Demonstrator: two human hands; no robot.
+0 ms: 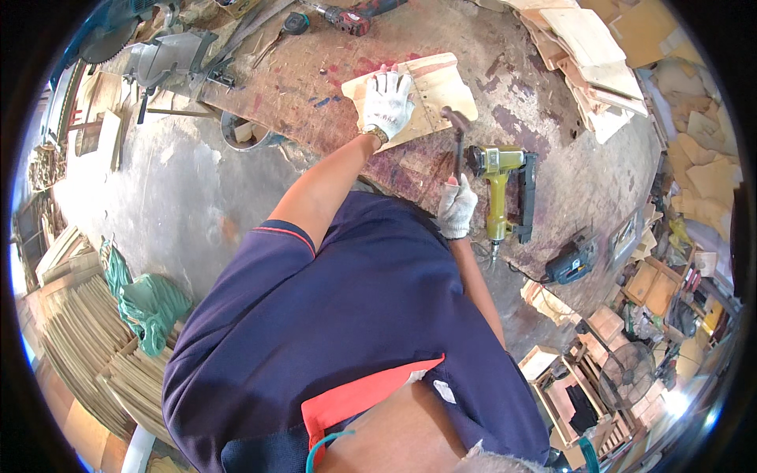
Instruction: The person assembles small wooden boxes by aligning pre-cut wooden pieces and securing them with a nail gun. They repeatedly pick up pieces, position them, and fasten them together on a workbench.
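A pale, curved-edged piece of plywood [444, 85] lies on the worn workbench ahead of me. My left hand [387, 104], in a white fingertip-less glove, rests flat on the left part of this board. In my gloved right hand [456, 207] is a hammer [460, 154], gripped low on its handle. The hammer's head is up by the board's right edge; whether it touches the wood I cannot tell. Just right of that hand, a green-yellow pneumatic nail gun [497, 201] with a black magazine lies on the bench.
Stacked plywood pieces [587, 51] sit at the far right of the bench [544, 197], with a blue-black corded power tool [569, 265] nearer me. At the far side are a red-black drill [349, 21] and tape measure [296, 24]. A circular-bladed saw [110, 43] stands far left.
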